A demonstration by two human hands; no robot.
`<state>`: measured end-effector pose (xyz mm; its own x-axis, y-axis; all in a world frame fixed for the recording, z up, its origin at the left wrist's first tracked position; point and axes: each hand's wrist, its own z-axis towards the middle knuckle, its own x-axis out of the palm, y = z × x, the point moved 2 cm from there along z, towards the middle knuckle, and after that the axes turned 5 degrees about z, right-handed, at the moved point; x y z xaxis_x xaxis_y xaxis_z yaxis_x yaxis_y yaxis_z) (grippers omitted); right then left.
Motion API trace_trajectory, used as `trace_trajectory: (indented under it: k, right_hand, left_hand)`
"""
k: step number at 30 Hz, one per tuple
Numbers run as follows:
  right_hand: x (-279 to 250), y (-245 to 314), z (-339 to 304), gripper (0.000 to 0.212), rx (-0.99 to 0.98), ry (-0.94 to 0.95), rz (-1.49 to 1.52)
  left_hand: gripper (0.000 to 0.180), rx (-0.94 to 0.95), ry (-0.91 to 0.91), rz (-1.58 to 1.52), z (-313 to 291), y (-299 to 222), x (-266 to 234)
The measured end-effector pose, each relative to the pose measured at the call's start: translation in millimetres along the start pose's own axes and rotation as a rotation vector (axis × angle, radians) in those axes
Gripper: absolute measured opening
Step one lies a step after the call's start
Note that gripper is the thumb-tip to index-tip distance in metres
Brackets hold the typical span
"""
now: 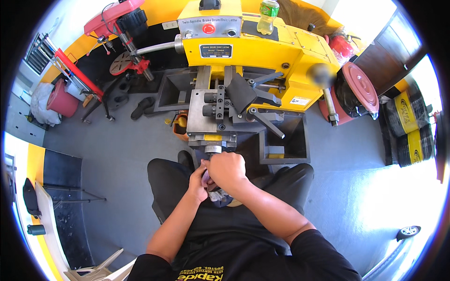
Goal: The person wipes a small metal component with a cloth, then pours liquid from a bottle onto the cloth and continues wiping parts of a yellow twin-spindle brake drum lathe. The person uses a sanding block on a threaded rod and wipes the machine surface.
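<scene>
Both my hands are together just below the silver dial [213, 149] at the near end of a yellow brake lathe [262, 51]. My right hand [228, 171] is closed, back of the hand up, right by the dial; whatever its fingers grip is hidden under it. Close against it, my left hand [198, 181] has its fingers curled round a crumpled cloth [219, 196] of pinkish, grey and dark patches, which hangs between my knees. Beyond the dial lies the steel cross slide [201, 112], carrying a black tool holder [219, 104] and a dark flap [241, 92].
Black trays [304, 140] flank the slide. An orange container [180, 127] stands left of it. A green-labelled bottle [267, 18] is on top of the lathe. A red drill press [112, 23] is back left; a lidded red bin [358, 86] and black-and-yellow stacked packs [410, 126] are right.
</scene>
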<state>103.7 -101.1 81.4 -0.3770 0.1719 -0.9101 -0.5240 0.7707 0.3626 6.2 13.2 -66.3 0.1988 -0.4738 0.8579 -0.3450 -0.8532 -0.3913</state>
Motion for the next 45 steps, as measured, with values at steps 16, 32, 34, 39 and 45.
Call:
trace_trajectory:
  k: [16, 32, 34, 39, 45]
  right_hand:
    - [39, -79, 0, 0.062, 0.11, 0.324, 0.953]
    - [10, -13, -7, 0.066, 0.061, -0.052, 0.188]
    - [-2, 0, -10, 0.063, 0.046, -0.036, 0.11]
    - [-7, 14, -4, 0.053, -0.096, 0.055, 0.147]
    - [-4, -47, -6, 0.052, 0.019, 0.355, 0.958]
  left_hand:
    - [0.053, 0.323, -0.578, 1.453, -15, -41, 71]
    - [0.031, 0.231, -0.352, 0.646, 1, -21, 30]
    - [0.032, 0.117, -0.442, 0.295, 3, -7, 29]
    - [0.043, -0.119, -0.126, -0.106, 1, 12, -19]
    - [0.04, 0.029, -0.426, 0.405, 1, -16, 28]
